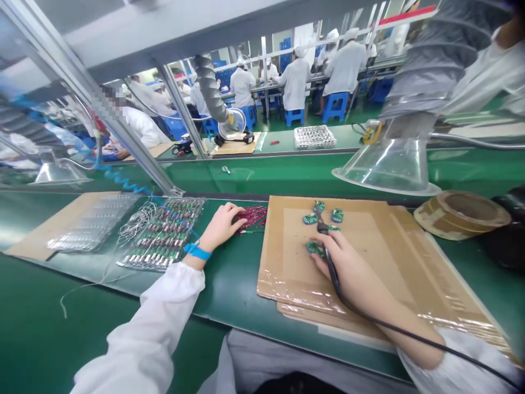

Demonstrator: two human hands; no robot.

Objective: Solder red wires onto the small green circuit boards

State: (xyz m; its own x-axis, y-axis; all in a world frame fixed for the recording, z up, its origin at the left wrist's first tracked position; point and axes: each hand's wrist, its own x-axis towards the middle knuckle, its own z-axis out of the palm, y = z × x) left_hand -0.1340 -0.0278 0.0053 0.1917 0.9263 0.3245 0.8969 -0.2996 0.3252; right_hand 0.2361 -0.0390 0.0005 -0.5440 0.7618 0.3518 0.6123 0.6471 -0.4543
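On the green bench [229,284], cardboard [381,241]; beyond, white-coated workers [296,82]

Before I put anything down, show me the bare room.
Bare: green bench between left sleeve and cardboard, nearer than the red bundle; cardboard right of the circuit boards. Crowded: left bench, with filled tray, white wires, clear tray.

I'm standing in an electronics assembly workshop: green circuit boards [337,214] lie on cardboard [287,262] toward the counter's [229,290] far edge, a clear hood [389,164] hangs from a grey duct [430,60], and beyond, people [297,82] in white coats [344,65] sit on blue stools [335,105].
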